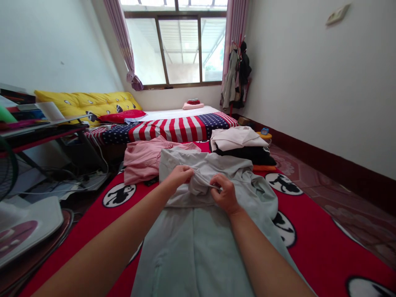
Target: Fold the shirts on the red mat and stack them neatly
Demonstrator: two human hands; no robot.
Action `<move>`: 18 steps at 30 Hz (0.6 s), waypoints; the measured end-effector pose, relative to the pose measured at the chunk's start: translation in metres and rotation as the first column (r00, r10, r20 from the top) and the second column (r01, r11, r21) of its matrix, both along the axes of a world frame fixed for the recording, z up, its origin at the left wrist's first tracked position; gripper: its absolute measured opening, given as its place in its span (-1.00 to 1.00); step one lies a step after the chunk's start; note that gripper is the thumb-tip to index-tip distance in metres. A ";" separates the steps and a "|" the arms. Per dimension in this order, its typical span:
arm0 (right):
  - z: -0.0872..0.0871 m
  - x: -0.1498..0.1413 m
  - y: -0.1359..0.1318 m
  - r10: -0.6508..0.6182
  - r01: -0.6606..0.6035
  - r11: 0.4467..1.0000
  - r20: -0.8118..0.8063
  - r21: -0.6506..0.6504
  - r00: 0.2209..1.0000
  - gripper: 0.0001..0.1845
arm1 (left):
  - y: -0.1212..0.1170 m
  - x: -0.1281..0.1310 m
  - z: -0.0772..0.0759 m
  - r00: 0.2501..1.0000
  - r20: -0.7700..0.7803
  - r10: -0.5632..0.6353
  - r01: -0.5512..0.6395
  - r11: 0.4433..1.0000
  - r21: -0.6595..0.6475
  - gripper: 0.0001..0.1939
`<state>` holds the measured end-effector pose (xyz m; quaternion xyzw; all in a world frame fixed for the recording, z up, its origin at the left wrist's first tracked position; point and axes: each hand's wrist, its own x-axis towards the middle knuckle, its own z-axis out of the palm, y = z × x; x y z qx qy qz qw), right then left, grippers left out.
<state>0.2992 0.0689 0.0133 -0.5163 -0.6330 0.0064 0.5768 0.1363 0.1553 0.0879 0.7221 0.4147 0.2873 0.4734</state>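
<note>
Pinching a grey shirt fold (199,185) between the left hand (181,176) and right hand (225,194).

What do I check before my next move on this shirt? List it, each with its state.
Grip on the pale grey-green shirt: ok. The left hand and right hand both pinch its gathered fold.
Lower half flat on the red rug: ok, it lies smooth.
Sleeves: cannot tell, the bunched fabric hides how they lie.
Clearance from the pink shirt: not ok, its edge touches the top edge of the grey-green one.
</note>
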 end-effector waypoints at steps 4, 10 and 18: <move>-0.004 0.004 0.009 -0.120 0.112 0.993 -0.293 -0.044 0.949 -0.90 | 0.003 0.009 -0.005 0.920 0.391 -0.002 0.079 0.980 -0.182 -0.66; -0.014 0.017 0.021 -0.388 0.290 0.914 -0.410 -0.282 0.825 -0.60 | 0.012 0.002 -0.035 0.969 0.241 0.055 -0.043 0.997 -0.056 -0.35; -0.010 0.019 0.015 -0.523 0.463 0.836 -0.173 -0.294 0.835 -0.57 | 0.007 -0.009 -0.051 0.971 -0.239 0.024 0.120 0.813 0.570 -0.69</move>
